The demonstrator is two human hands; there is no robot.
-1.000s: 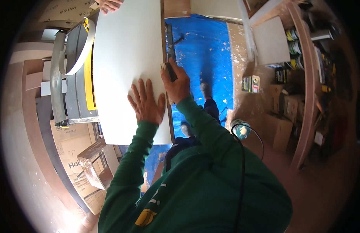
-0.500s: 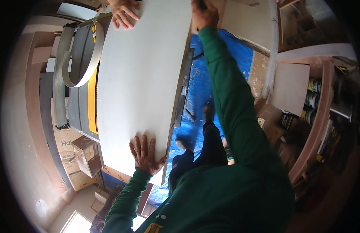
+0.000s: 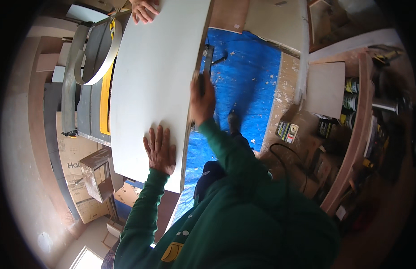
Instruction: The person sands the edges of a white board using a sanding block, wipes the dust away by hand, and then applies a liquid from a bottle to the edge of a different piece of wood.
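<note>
A large white board [image 3: 156, 76] lies flat in front of me, running lengthwise away from me. My left hand [image 3: 160, 150] rests open on its near part, palm down with the fingers stretched out. At the board's right edge, my right hand [image 3: 202, 101] is closed around a small dark block-like tool [image 3: 199, 85]. The tool sits against that edge; its exact kind is blurred and partly hidden by my fingers. Another person's hand [image 3: 143, 11] lies on the board's far left corner.
A curled pale strip [image 3: 115, 54] stands by a grey-and-yellow bench machine [image 3: 106, 105] left of the board. A blue sheet [image 3: 248, 76] covers the floor to the right. Cans [image 3: 350, 101] and boxes stand at far right. An open-ended box [image 3: 96, 172] sits near left.
My right hand has come from the board's far end toward me along its right edge with the tool. My left hand has shifted slightly up and left in view, still on the board.
</note>
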